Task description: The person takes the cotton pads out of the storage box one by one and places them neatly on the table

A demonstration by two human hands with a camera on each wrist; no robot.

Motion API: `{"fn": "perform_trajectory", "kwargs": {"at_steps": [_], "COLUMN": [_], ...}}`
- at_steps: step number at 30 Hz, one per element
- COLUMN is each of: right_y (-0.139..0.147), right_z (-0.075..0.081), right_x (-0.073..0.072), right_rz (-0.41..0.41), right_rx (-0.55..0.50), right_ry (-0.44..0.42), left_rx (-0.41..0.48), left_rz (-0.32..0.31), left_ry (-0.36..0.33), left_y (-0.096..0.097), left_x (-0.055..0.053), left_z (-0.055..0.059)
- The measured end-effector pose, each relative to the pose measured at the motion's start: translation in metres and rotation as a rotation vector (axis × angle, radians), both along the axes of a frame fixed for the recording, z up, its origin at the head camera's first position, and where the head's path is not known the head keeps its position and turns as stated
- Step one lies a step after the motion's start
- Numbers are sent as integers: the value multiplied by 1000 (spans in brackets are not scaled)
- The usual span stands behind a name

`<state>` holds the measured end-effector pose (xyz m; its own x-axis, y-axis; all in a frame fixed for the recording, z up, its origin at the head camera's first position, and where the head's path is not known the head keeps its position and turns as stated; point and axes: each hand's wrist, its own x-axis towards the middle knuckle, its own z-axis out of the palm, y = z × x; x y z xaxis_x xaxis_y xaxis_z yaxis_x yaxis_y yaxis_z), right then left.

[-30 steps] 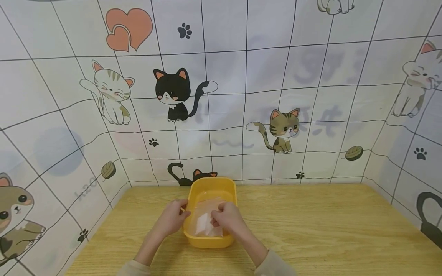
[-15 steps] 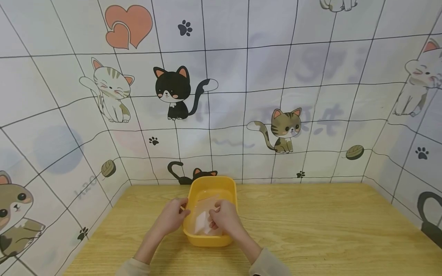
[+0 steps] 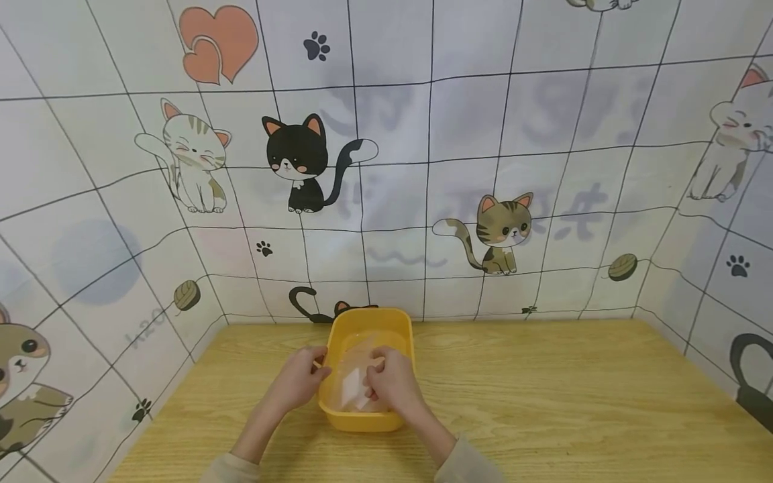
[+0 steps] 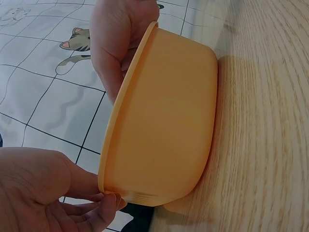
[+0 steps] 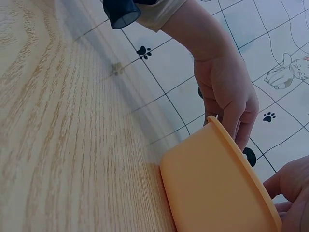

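A yellow plastic basin (image 3: 398, 318) stands near the wall. In it lies a thin, pale pinkish sheet (image 3: 345, 362) with a whiter patch; its material is unclear. My left hand (image 3: 296, 381) pinches the basin's left rim between thumb and fingers, seen close in the left wrist view. Inside the basin, my right hand (image 3: 395, 384) has its fingers curled on the sheet and seems to pinch it; the contact is partly hidden. In the right wrist view, the basin's outer wall (image 5: 212, 179) covers the sheet and the right hand (image 5: 297, 193) shows only at the edge.
The wood-grain table (image 3: 543, 396) extends to the right and left of the basin. A white wall (image 3: 398, 188) with black grid lines and cartoon cats encloses it at the back and both sides. A dark device (image 5: 120, 12) sits at the left sleeve.
My right hand has shifted slightly left and up within the basin. The sheet's far edge has drawn into a narrower point. My left hand stays at the rim; the head view tilts slightly.
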<state>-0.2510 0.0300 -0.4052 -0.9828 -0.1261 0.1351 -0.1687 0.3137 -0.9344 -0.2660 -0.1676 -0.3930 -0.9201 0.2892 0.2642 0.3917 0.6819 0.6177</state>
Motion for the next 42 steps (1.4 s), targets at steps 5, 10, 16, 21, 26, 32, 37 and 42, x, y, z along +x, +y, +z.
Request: {"fn": "perform_trajectory", "kwargs": {"at_steps": [5,10,16,21,26,32,37,42], "right_y": [0,0,1,3,4,8,13,17], "right_z": [-2,-5,-5,-7,-10,-9,-6,-3], "right_x": [-1,-2,1,4,6,8,8,6], "right_rz": [-13,-16,-20,-27,-25,-21,-9,-10], "right_rx": [-12,-24,-53,-65,-89,-124,-181,-209], "right_ry": [46,75,107,145,162,164,147,160], "left_rx": [-8,-6,3,-6,-18,-16,-6,2], "left_rz": [-2,4,2,5,13,10,14,13], "left_ry": [19,11,1,18,43,38,31,30], "left_y": [0,0,0,1,2,2,3,1], "left_x": [0,1,3,5,7,8,9,9], "left_z": [0,-1,-1,-2,-5,-5,-4,-4]}}
